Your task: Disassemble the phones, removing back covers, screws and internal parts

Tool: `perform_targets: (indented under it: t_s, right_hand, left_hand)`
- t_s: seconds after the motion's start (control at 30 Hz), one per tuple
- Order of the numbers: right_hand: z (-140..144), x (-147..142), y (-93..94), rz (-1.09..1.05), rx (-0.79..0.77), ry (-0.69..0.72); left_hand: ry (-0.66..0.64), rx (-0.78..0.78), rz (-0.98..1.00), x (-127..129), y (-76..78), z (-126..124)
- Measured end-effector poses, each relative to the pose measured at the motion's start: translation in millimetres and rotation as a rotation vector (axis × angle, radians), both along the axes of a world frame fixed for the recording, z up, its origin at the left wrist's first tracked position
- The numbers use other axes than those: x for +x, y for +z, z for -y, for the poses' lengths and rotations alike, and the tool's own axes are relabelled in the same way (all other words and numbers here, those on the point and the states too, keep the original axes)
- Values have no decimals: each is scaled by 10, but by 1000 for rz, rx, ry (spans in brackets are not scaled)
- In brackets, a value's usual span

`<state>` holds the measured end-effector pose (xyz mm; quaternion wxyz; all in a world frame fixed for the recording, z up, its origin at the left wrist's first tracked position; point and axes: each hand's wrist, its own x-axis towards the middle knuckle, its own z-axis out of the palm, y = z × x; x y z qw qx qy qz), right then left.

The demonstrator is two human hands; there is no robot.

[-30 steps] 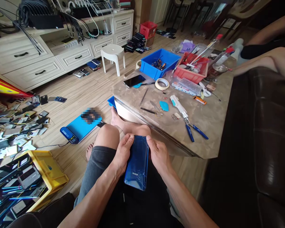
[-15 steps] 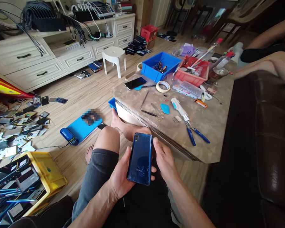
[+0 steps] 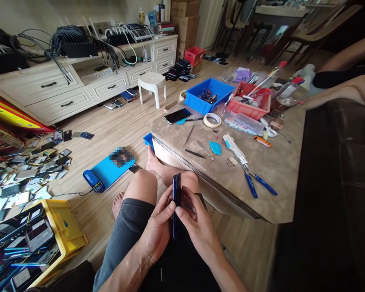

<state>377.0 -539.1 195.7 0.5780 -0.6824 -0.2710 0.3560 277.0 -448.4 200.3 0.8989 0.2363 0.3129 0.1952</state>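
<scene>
Two hands hold a blue phone [image 3: 176, 194] up on its thin edge, over the person's lap. The left hand [image 3: 158, 227] grips one side and the right hand [image 3: 197, 227] grips the other. Blue pliers [image 3: 257, 185] lie on the table [image 3: 280, 166] nearby.
</scene>
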Motion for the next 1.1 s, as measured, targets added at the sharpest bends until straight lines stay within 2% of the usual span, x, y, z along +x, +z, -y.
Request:
perform_targets:
  t_s: [0.13,0.27,0.57,1.0,1.1]
  right_hand:
    - [-8,41,137,32,-34,130]
    - [10,55,191,46,-39,149]
    - [54,64,150,37,-15,128]
    - [52,71,110,-21,12,177]
    - [54,144,42,-23,12,102]
  left_hand:
    - [24,4,-11,1,9,-24]
    - [10,34,3,-2,-16,-37]
    - [-3,63,10,21,-22,-29]
    - [-19,54,34,-17,-43,-41]
    - [-59,115,17,-34,-39,-50]
